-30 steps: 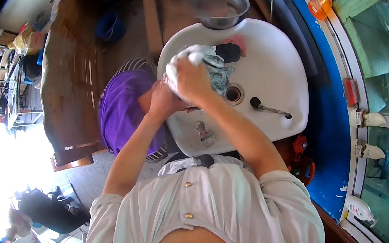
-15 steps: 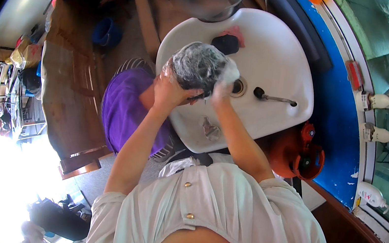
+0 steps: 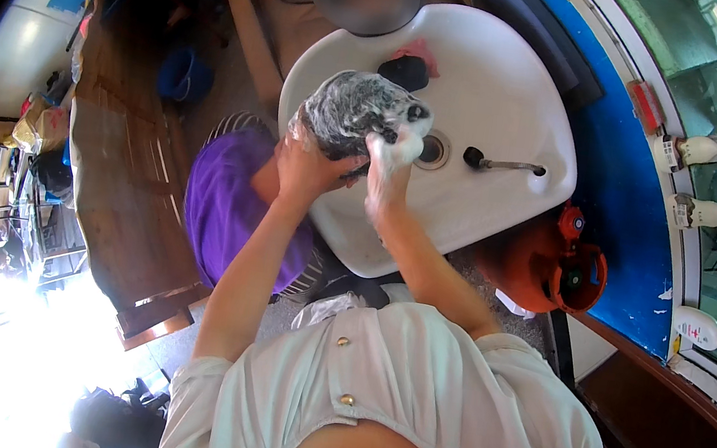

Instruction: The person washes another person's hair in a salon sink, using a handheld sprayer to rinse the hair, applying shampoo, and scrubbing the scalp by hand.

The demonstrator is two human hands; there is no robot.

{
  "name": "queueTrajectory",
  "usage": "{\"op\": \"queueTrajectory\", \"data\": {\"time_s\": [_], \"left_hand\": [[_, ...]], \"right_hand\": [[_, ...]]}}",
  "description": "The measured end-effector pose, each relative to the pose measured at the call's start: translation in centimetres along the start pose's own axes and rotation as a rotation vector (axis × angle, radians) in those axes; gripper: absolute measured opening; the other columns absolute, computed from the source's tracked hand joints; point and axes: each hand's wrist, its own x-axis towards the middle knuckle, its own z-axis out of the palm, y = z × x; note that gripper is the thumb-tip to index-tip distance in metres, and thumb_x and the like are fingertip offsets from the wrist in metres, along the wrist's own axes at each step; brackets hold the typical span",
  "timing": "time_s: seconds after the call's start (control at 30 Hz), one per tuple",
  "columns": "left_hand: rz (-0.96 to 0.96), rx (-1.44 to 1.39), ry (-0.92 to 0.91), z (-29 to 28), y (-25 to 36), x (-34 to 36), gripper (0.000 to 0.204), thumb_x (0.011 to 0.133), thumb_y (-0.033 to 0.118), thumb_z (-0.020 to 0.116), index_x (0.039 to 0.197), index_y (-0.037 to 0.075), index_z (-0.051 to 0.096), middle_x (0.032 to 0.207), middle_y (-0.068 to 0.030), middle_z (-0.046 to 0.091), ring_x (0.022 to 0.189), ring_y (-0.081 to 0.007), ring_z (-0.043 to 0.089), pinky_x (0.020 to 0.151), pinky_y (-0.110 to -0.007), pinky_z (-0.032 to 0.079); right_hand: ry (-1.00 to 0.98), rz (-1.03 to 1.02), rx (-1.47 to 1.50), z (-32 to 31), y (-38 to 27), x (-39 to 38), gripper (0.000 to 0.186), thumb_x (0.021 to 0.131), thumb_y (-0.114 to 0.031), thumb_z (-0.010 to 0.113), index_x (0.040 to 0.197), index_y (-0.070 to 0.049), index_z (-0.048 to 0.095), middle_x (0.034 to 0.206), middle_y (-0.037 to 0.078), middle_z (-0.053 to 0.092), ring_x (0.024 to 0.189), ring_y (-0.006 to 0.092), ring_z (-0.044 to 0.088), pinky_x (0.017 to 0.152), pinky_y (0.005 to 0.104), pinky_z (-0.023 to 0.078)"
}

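A person in a purple top (image 3: pixel 231 215) bends over the white wash basin (image 3: pixel 524 91), head (image 3: pixel 348 99) covered in lather. My left hand (image 3: pixel 305 163) holds the near left side of that head, fingers curved around it. My right hand (image 3: pixel 392 165), thick with foam, is closed against the lathered hair on the right, its fingertips partly hidden by suds. A short hose with a black nozzle (image 3: pixel 475 159) lies in the basin beside the drain (image 3: pixel 433 148). A dark object (image 3: pixel 404 73) rests with a pink cloth (image 3: pixel 421 53) in the basin beyond the head.
A metal bowl (image 3: pixel 367 1) stands behind the basin. An orange gas cylinder (image 3: pixel 521 270) is at right by a blue wall. A wooden partition (image 3: pixel 114 171) and blue bucket (image 3: pixel 184 80) are at left. Dispenser bottles (image 3: pixel 701 329) line the window frame.
My right hand moved from across the head's left top to its right side, showing more lathered hair. My left hand stayed on the head. The basin sits slightly higher in view.
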Motion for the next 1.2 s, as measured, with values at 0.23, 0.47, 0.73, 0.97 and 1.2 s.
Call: {"op": "queueTrajectory", "data": {"time_s": [0.23, 0.47, 0.73, 0.97, 1.2], "left_hand": [[0.061, -0.051, 0.048, -0.9, 0.6, -0.4, 0.107, 0.045, 0.044, 0.084, 0.130, 0.001, 0.038, 0.118, -0.0175, 0.054, 0.110, -0.0338, 0.053, 0.093, -0.042, 0.042], [0.063, 0.012, 0.026, -0.8, 0.6, -0.6, 0.115, 0.041, 0.042, 0.087, 0.134, 0.000, 0.032, 0.120, -0.0181, 0.052, 0.114, -0.0341, 0.048, 0.097, -0.043, 0.037], [0.014, -0.040, 0.080, -0.2, -0.2, -1.5, 0.120, 0.041, 0.043, 0.087, 0.136, -0.002, 0.028, 0.127, -0.0181, 0.047, 0.120, -0.0346, 0.042, 0.102, -0.044, 0.031], [-0.104, 0.028, 0.025, -0.9, 2.5, -1.7, 0.122, 0.042, 0.039, 0.087, 0.138, -0.002, 0.024, 0.130, -0.0173, 0.044, 0.124, -0.0328, 0.039, 0.106, -0.044, 0.026], [-0.098, 0.331, 0.230, 4.4, 0.3, -5.2, 0.076, 0.077, 0.033, 0.062, 0.136, -0.001, 0.030, 0.142, -0.0209, 0.031, 0.134, -0.0359, 0.023, 0.111, -0.045, 0.015]], "right_hand": [[0.019, 0.386, 0.548, -2.3, 2.9, 2.6, 0.025, 0.091, -0.018, 0.042, 0.105, -0.003, 0.056, 0.104, 0.005, 0.055, 0.092, 0.0147, 0.051, 0.081, 0.0286, 0.043], [-0.246, -0.229, 0.146, -4.2, 4.3, 5.3, 0.014, 0.086, -0.013, 0.050, 0.095, -0.002, 0.055, 0.094, 0.003, 0.059, 0.080, 0.0139, 0.053, 0.071, 0.0290, 0.044], [-0.455, -0.668, -0.757, -0.2, -2.5, 6.3, 0.025, 0.061, -0.009, 0.068, 0.080, -0.001, 0.054, 0.095, 0.016, 0.054, 0.093, 0.0333, 0.055, 0.081, 0.0395, 0.045], [-0.518, -0.230, -0.614, -1.7, -0.5, 10.3, 0.021, 0.071, -0.007, 0.062, 0.090, -0.003, 0.056, 0.082, 0.014, 0.060, 0.075, 0.0291, 0.059, 0.070, 0.0388, 0.047], [-1.301, -0.911, -0.872, -0.2, -1.1, 2.8, 0.028, 0.070, -0.010, 0.060, 0.097, -0.004, 0.059, 0.104, 0.011, 0.058, 0.103, 0.0301, 0.053, 0.092, 0.0428, 0.038]]}}
